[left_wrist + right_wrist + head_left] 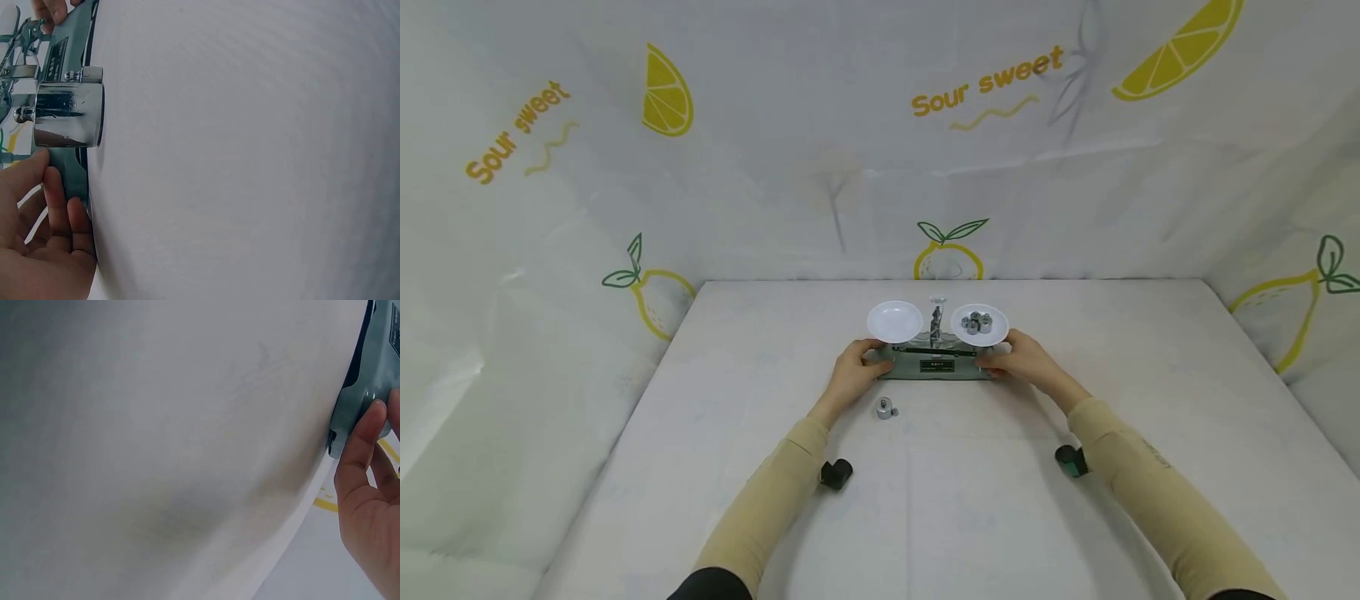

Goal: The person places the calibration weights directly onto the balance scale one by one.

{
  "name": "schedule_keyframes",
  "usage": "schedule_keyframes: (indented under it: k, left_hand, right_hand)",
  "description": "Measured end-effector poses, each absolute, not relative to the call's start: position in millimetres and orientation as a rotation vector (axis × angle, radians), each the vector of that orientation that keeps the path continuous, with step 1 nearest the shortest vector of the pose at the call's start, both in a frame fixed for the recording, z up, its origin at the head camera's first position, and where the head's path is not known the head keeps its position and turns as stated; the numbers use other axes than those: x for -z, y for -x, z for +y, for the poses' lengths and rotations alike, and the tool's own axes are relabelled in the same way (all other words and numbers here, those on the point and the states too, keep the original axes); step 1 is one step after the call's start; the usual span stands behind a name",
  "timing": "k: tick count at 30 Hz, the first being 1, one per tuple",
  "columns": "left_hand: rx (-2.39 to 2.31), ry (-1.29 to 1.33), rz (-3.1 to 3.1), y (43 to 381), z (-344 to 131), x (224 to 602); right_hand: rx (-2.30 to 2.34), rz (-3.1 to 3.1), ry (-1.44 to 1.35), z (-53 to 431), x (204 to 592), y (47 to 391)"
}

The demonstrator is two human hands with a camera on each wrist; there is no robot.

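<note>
A green balance scale (910, 367) with two white pans stands on the table. My left hand (852, 372) grips the left end of its base, thumb in front; the left wrist view shows fingers against that base end (72, 175). On the other side my right hand (1028, 362) holds the right end, seen close in the right wrist view (374, 369). Several metal weights (976, 323) sit together in the right pan (992, 337), while the left pan (895, 322) holds nothing visible. Some fingertips are hidden behind the base.
In front of the scale, a larger cylindrical metal weight (883, 408) stands on the white table (970, 517) beside a much smaller weight (895, 412). A white sheet with lemon prints (775, 167) rises behind the table's far edge.
</note>
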State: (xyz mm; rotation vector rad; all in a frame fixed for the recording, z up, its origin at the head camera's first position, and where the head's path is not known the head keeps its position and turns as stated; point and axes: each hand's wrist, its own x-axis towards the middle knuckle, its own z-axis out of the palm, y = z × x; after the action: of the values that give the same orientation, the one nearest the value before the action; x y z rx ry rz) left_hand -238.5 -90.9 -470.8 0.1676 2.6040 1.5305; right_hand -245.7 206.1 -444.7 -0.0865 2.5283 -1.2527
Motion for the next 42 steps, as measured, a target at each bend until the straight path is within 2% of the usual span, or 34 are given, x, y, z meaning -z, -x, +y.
schedule_keyframes:
  k: [11, 24, 36, 42]
  left_hand:
    - [-1.517, -0.182, 2.583, 239.5, -89.0, 467.0]
    - [-1.475, -0.153, 2.54, 225.2, -104.8, 449.6]
    - [-1.291, -0.443, 2.38, 203.7, -116.8, 448.2]
    - [-1.248, -0.476, 2.39, 200.8, -114.4, 451.0]
  right_hand:
    - [1.296, 2.498, 0.136, 208.1, 444.7, 246.0]
    - [1.268, 2.519, 0.127, 207.0, 442.3, 245.0]
    - [1.277, 2.514, 0.147, 204.1, 441.9, 242.5]
    - [1.282, 2.512, 0.154, 204.5, 442.0, 242.6]
